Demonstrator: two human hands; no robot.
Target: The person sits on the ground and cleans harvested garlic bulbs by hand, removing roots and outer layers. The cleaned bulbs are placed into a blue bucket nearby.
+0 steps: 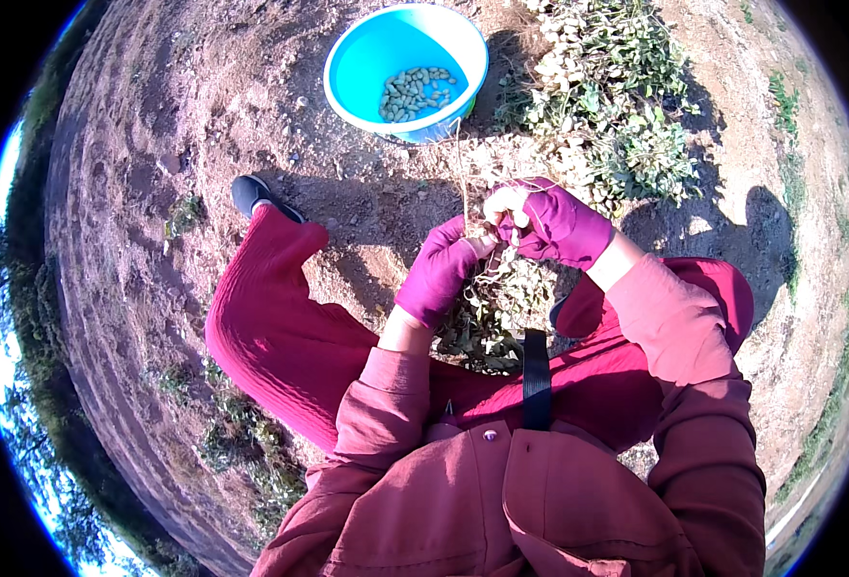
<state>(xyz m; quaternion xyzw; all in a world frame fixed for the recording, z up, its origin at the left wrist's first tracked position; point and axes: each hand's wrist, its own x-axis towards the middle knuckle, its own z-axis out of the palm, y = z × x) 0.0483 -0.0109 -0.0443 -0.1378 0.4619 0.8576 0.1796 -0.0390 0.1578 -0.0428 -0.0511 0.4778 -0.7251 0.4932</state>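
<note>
Both hands wear purple fingerless gloves and meet in front of my lap. My left hand [442, 270] grips the thin stems and roots of a peanut plant [496, 317]. Its leafy part hangs down between my legs, and dry root strands rise above my fingers. My right hand [558, 222] is curled at the root end against the left fingertips, with pale peanut pods partly visible at its fingers. How many pods it holds is hidden. Beyond my hands stands a blue plastic basin [356, 119] with peanut pods [413, 94] on its bottom.
A heap of uprooted peanut plants [612, 101] lies right of the basin. My legs in red trousers [273, 324] are spread either side of my hands, with a dark shoe [255, 195] at left. Dry, cloddy soil [150, 252] surrounds me, with scattered leaves at lower left.
</note>
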